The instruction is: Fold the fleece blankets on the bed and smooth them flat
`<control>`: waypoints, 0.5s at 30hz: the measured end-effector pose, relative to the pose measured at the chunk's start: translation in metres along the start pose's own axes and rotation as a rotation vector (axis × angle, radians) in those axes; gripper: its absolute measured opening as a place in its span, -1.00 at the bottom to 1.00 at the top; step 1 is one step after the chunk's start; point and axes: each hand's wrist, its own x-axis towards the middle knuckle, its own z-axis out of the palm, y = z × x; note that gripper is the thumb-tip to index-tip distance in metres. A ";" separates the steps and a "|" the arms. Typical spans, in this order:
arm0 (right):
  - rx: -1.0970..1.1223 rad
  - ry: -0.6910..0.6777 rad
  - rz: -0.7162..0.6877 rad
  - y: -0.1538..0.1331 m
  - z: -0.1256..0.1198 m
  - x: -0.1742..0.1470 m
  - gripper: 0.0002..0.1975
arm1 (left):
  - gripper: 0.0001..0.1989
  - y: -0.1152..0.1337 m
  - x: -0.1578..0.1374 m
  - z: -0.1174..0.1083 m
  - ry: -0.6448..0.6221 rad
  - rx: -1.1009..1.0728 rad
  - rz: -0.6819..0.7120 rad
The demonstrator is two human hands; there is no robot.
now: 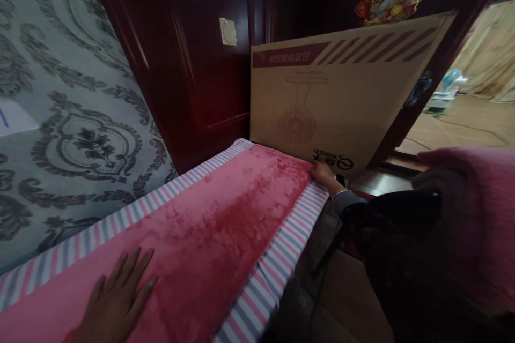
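A pink plush blanket lies spread along a long, narrow surface covered with a striped cloth, whose pink, grey and white stripes show along both sides. My left hand rests flat on the near part of the blanket, fingers spread. At the far right corner, my right hand has its fingers closed on the blanket's edge, close to the cardboard box. Darker patches mark the pile in the middle and at the far end. What supports the striped cloth is mostly hidden.
A large cardboard box stands upright at the far end, against dark red wooden panelling. Patterned wallpaper runs along the left. Pink fluffy fabric bulges at the right. Beyond the doorway, a fan stands on the floor.
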 end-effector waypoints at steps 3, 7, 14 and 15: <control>0.014 -0.023 0.069 -0.002 -0.002 0.005 -0.58 | -0.30 -0.001 0.000 0.000 -0.024 0.006 0.001; 0.026 -0.029 0.112 -0.013 -0.010 0.013 -0.63 | -0.31 -0.002 0.000 0.001 -0.032 -0.006 -0.004; 0.079 0.086 -0.008 -0.050 -0.050 0.053 -0.69 | -0.32 -0.010 -0.001 0.010 -0.010 -0.032 0.001; 0.096 0.103 -0.024 -0.051 -0.054 0.057 -0.69 | -0.31 -0.010 -0.001 0.011 -0.015 -0.033 -0.003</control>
